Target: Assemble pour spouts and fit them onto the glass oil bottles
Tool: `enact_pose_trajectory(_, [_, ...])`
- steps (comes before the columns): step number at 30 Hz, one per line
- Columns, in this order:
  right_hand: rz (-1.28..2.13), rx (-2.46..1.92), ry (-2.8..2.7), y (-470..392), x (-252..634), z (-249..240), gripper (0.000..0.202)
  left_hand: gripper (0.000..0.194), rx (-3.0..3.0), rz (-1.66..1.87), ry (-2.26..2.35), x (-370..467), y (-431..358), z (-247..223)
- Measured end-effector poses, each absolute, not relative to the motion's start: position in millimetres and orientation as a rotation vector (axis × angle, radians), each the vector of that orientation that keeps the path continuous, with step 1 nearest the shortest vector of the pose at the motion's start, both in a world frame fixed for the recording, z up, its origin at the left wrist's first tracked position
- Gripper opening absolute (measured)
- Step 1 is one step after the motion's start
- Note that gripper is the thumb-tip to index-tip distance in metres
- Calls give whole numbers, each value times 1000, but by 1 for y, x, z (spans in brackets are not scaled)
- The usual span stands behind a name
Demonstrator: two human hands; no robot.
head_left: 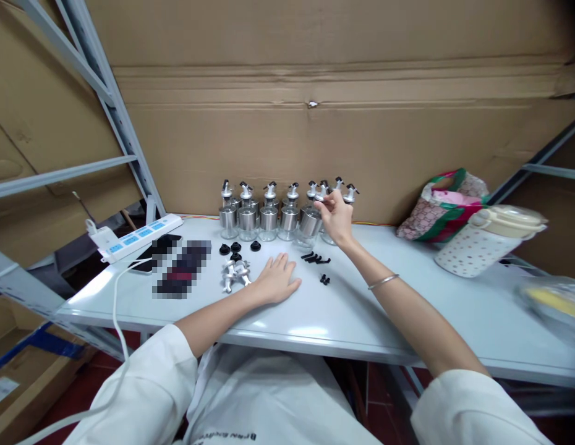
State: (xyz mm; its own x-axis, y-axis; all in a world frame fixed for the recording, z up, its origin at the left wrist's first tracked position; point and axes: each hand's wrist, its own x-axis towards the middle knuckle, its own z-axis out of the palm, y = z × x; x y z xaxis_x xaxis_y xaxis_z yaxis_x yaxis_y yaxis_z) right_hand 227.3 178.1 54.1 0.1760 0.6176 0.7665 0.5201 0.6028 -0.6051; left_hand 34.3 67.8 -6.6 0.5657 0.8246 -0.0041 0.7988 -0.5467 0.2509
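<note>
My left hand (276, 279) lies flat on the table with its fingers stretched out, just right of several silver pourer spouts (235, 275). Black round stoppers (236, 247) sit behind those spouts. My right hand (336, 216) is closed about the top of a glass oil bottle (309, 226) with a metal sleeve, which leans slightly; my fingers partly hide its neck and spout. More such bottles, like this upright one (268, 221), stand in rows along the back, with silver spouts and black tips. Small black levers (315, 258) and tiny black plugs (324, 280) lie between my hands.
At left are a power strip (141, 238) with a white cable, a phone (155, 253) and a blurred-out item (183, 272). A patterned bag (438, 207), a dotted flask (473, 247) and a wrapped yellow item (559, 303) stand right. Cardboard (269, 136) walls the back.
</note>
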Motion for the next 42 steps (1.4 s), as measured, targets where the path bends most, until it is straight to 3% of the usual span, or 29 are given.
enact_pose_trajectory(8, [101,-1094,-1555,211,233,47,15,55,2579,173,1358,36,66,-3])
enact_pose_trajectory(14, [27,-1014,-1595,197,232,40,38,56,2585,147,1366,36,64,0])
enact_pose_trajectory(18, [-129,-1002,-1163,188,251,36,49,57,2602,119,1363,36,64,0])
enact_pose_trajectory(21, [295,-1134,-833,199,274,29,56,57,2620,124,1362,36,64,0])
enact_pose_trajectory(24, [547,-1153,-870,211,287,14,65,56,2630,136,1358,36,65,-2])
enact_pose_trajectory(28, [948,-1096,-842,219,280,-1,59,54,2637,139,1363,36,66,-3])
enact_pose_trajectory(34, [949,-1126,-764,219,275,-2,46,54,2668,103,1376,36,67,-3])
enact_pose_trajectory(42, [926,-1209,-892,214,282,-5,61,50,2734,114,1364,34,66,5])
